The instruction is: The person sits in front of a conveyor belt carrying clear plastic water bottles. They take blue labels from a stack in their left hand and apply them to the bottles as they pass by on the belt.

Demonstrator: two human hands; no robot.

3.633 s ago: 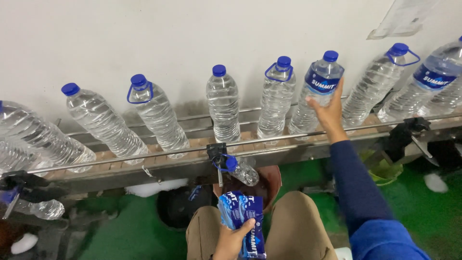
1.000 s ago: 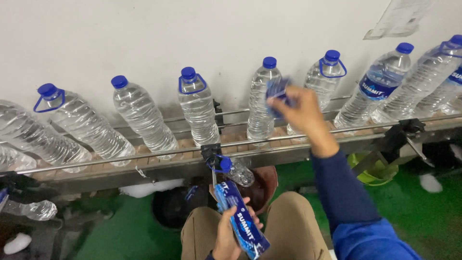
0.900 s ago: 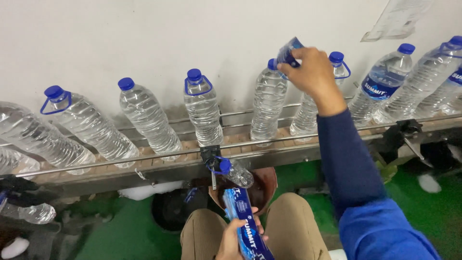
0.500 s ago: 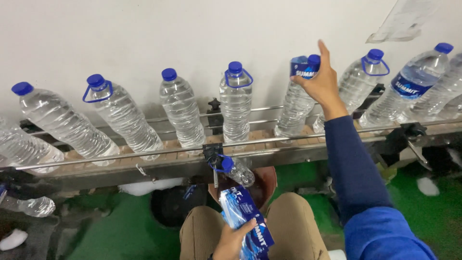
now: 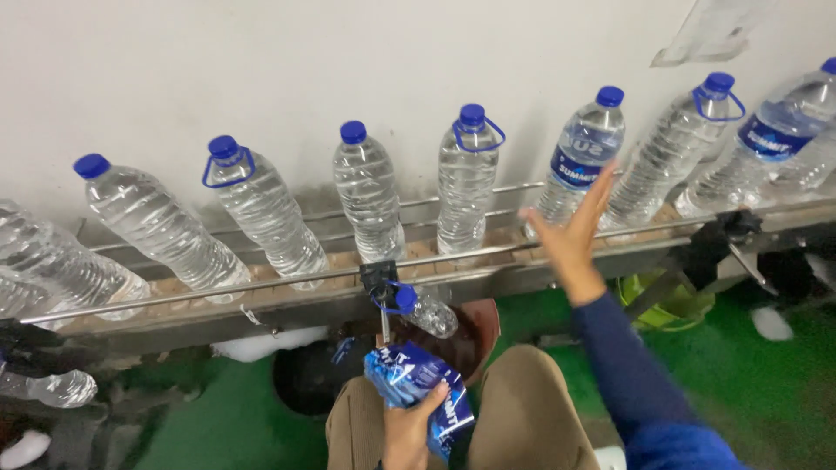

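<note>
My left hand (image 5: 407,426) grips a stack of blue plastic labels (image 5: 416,384) over my lap. My right hand (image 5: 575,230) is open with fingers spread, raised just in front of a clear water bottle with a blue label sleeve (image 5: 576,164) on the conveyor (image 5: 287,287). It holds nothing. To the left of that bottle stand unlabelled bottles (image 5: 466,183) with blue caps, some with blue carry handles.
More bottles line the conveyor: unlabelled ones (image 5: 161,231) at left, a labelled one (image 5: 766,139) at far right. A small bottle (image 5: 424,309) hangs on a bracket below the rail. A dark bucket (image 5: 309,387) sits on the green floor, and a white wall rises behind.
My right hand has let go of the bottle's label and pulled back and down, open. The bottles have moved on to the right. My left hand still holds the label stack.
</note>
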